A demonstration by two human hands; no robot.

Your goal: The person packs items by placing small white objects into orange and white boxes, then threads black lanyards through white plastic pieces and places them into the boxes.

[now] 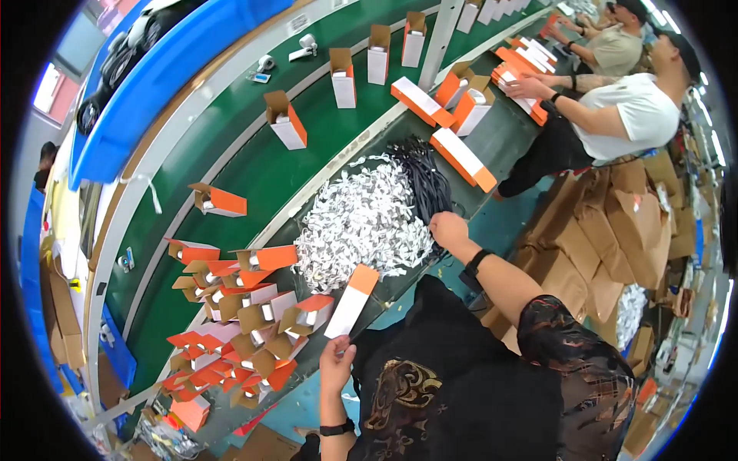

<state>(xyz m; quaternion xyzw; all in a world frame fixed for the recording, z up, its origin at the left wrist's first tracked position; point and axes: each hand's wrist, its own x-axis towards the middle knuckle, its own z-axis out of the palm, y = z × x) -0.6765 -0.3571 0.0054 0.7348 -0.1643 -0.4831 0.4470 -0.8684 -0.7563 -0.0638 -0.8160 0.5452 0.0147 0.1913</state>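
Observation:
A long white-and-orange box (352, 303) is held at its lower end by my left hand (336, 363), whose thumb and fingers close on it. It leans over the bench edge, beside a large heap of small white packets (361, 223). My right hand (450, 232) reaches to the right side of that heap, at the bundle of black cords (421, 180). Its fingers are curled down among the cords, and their tips are hidden. Many open white-and-orange boxes (254, 323) with brown inner flaps crowd the bench to the left, several with white items inside.
A green conveyor (307, 165) curves past the bench, carrying upright open boxes (343, 77) and small white devices (307, 44). More boxes (461, 157) lie at the bench's far end. Two co-workers (630, 107) handle boxes there. Brown cartons (584, 230) stand on the right.

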